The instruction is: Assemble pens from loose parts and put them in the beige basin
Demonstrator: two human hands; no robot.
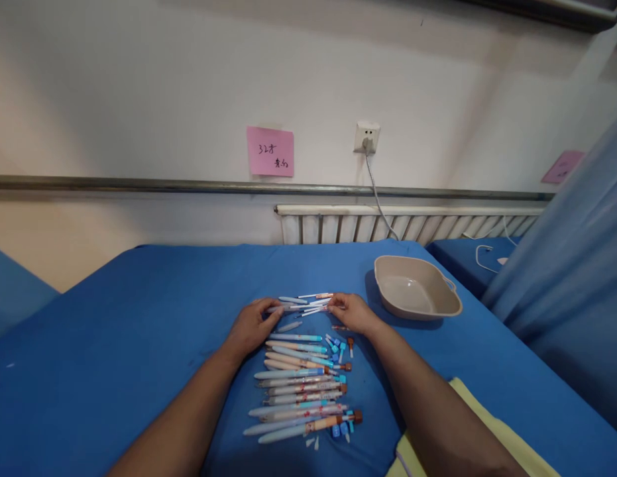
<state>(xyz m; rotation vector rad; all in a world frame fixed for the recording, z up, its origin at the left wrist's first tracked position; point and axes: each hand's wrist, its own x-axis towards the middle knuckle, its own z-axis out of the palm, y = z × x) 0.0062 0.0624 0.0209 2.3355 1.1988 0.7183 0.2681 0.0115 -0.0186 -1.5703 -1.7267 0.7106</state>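
Note:
Several pens (301, 387) lie side by side in a row on the blue sheet (139, 318), with small blue and brown caps (338, 344) loose beside them. My left hand (251, 326) and my right hand (352, 311) meet above the row. Between them they pinch the two ends of a pen (303, 308), the left fingers on one end and the right fingers on the other. A few thin refills (315, 297) lie just beyond that pen.
A beige plastic basin (416, 287) sits on the sheet to the right of my right hand. A yellow cloth (487, 430) lies at the near right. Behind stand a radiator (388, 225), a wall socket with cable (366, 138) and a pink note (270, 152).

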